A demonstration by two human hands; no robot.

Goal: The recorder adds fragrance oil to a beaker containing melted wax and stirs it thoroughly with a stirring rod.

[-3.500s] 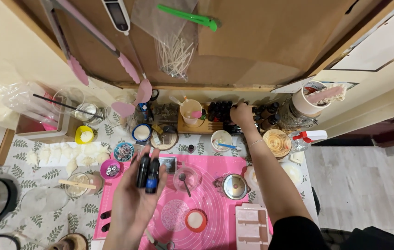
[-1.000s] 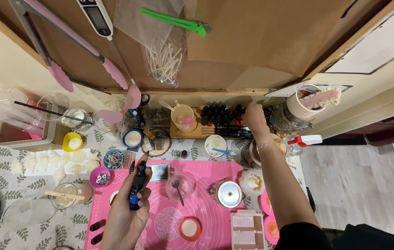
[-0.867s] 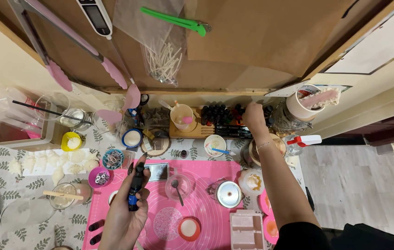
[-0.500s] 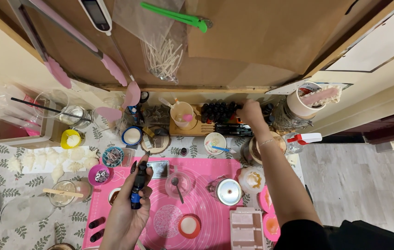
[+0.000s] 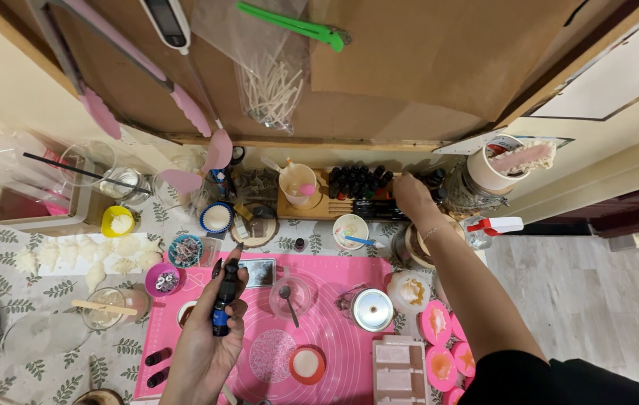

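1. The left hand (image 5: 211, 330) is closed around 2 small dark bottles (image 5: 222, 300) over the pink mat (image 5: 334, 345).
2. The right hand (image 5: 412, 196) reaches to the bottle rack (image 5: 361, 184) at 12 o'clock; I cannot tell its grip.
3. Risk, as I judge it: that stretched forearm could knock the metal-lidded jar (image 5: 373, 310) or a cup.
4. The bench is crowded, with a leaf-print cloth (image 5: 27, 330), under a brown board (image 5: 409, 67).

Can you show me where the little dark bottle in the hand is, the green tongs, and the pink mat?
small dark bottle (image 5: 223, 298), head view, middle of its body.
green tongs (image 5: 293, 24), head view, along one arm.
pink mat (image 5: 338, 345), head view, bare patch.
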